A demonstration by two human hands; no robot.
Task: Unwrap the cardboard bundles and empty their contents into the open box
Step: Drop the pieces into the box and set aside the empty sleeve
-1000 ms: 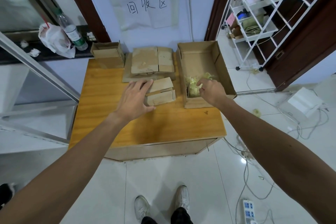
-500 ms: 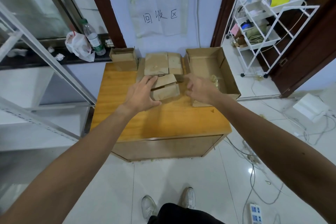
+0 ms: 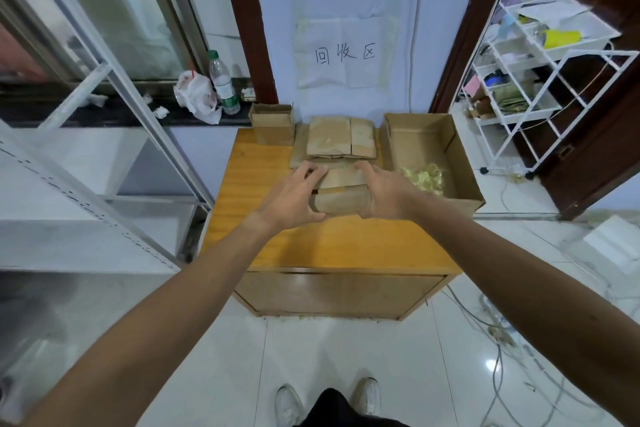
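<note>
Right hand [image 3: 384,196] is out of the open box [image 3: 415,146] and now grips the right end of the cardboard bundle [image 3: 341,199], fingers over the top, thumb on the near side. A second ago it was down in the box on the yellowish contents [image 3: 424,178]; these now lie uncovered, just right of that hand. Left hand [image 3: 291,198] no longer lies flat on the bundle: fingers curl over its far left edge, thumb under the near corner. Bundle now sits between both hands.

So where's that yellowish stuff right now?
In the head view, the yellowish stuff lies in the near end of the open box, right side of the table, beside the right hand.
</note>
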